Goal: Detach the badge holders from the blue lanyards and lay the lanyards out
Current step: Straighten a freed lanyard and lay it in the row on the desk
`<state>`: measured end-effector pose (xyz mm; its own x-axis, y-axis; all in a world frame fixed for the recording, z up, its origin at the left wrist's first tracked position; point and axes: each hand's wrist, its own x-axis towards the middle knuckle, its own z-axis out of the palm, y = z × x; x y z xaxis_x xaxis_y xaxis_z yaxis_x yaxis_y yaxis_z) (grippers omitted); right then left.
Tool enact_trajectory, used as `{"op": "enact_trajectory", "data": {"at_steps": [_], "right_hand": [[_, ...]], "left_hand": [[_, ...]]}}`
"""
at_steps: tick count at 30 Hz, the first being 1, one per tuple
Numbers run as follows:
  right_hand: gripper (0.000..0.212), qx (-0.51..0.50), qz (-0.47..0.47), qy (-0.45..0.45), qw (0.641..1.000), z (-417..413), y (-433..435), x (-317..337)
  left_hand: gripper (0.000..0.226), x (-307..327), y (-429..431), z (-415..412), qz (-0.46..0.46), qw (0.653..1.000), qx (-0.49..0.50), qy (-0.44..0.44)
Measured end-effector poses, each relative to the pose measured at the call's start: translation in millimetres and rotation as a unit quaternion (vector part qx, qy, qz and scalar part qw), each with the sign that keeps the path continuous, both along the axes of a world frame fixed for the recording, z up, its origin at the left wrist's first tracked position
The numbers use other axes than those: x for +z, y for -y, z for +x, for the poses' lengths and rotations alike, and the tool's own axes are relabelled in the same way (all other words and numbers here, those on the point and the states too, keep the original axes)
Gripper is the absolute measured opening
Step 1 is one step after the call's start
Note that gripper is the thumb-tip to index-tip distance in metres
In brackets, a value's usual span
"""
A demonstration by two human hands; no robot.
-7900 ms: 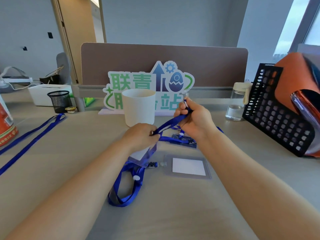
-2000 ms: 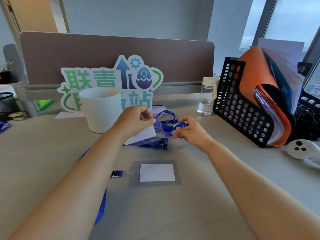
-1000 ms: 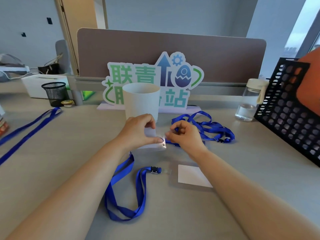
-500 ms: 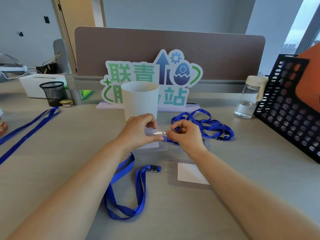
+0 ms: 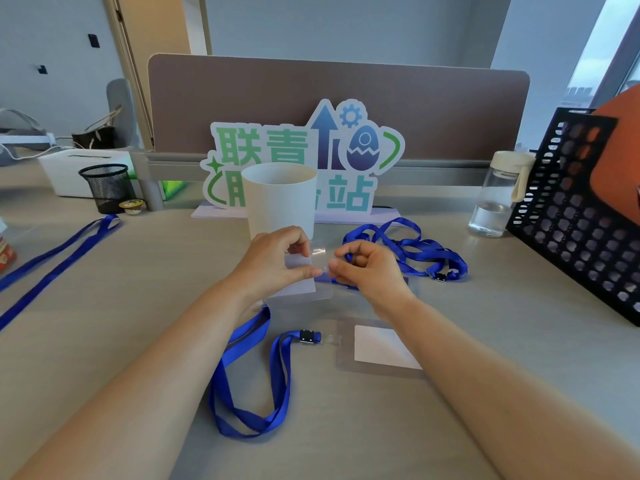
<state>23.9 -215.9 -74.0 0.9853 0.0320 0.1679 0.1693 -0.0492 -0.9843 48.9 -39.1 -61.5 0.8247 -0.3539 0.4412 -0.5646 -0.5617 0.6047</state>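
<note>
**Clear badge holder pinched betw. both hands, just above bench**

Held badge holder (image 5: 302, 277): mid-bench (image 5: 138, 306), raised in front of the white cup (image 5: 280, 199), face twd camera, slightly tilted. Long axis approx. left–right. Clear tab end points right, twd the right hand. Look: soft transparent sleeve w/ white card inside, glint on the tab, clear margin at right and bottom. Lower edge close to bench; contact can't tell.

Left hand (image 5: 273, 263): fingers (image 5: 306, 271) narrow, thumb lies across front of the card, forefinger over top edge, so it pinches the holder's left part. Right hand (image 5: 369, 271): fingers (image 5: 343, 252) curled tight, thumb + forefinger tips nip the clear tab end. Thumb tips of both hands nearly meet. A bit of blue strap shows under the right hand; whether a clip sits on the tab is hidden.

Outward:
- Lanyard heap (image 5: 426, 252): loose tangle just behind/right of right hand.
- Near lanyard (image 5: 280, 372): looped on bench betw. the forearms. Its clip (image 5: 307, 336) is joined via a clear tab to the second badge holder (image 5: 377, 344), which lies flat, card up, partly under right forearm.
- Laid-out lanyard (image 5: 107, 221): doubled, straight, far left.
- Behind: sign (image 5: 263, 147); mesh pot (image 5: 105, 187) left; water bottle (image 5: 495, 199) and black file rack (image 5: 581, 223) right.
</note>
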Motion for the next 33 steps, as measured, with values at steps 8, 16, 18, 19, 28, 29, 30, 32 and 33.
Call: {"op": "enact_trajectory", "data": {"at_steps": [8,16,18,19,28,29,30,32,33], "right_hand": [[0.021,0.042,0.029,-0.015,0.999,-3,1,3],[0.014,0.049,-0.026,0.017,0.998,-5,2,3],[0.018,0.042,-0.054,0.033,0.997,-4,1,2],[0.018,0.035,-0.065,0.04,0.996,-3,1,1],[0.014,-0.013,-0.096,0.067,0.993,-3,-1,1],[0.014,-0.014,-0.096,0.065,0.993,-2,-1,1],[0.014,-0.015,-0.097,0.065,0.993,-2,0,1],[0.016,-0.014,-0.104,0.067,0.992,-2,0,1],[0.018,-0.012,-0.106,0.069,0.992,-2,0,0]], "left_hand": [[0.033,-3,-3,2,0.019,0.999,0.027,0.028],[0.041,-2,-3,0,0.014,0.998,0.05,0.037],[0.039,-3,-4,0,0.017,0.998,0.053,0.04],[0.038,-3,-4,0,0.016,0.998,0.054,0.04],[0.047,-3,0,1,0.049,0.994,0.094,0.015],[0.041,-1,0,0,0.06,0.994,0.091,0.01],[0.032,1,1,-1,0.07,0.994,0.085,0.007],[0.02,5,2,-4,0.083,0.994,0.07,0.004],[0.019,6,2,-5,0.085,0.994,0.063,0.001]]}}
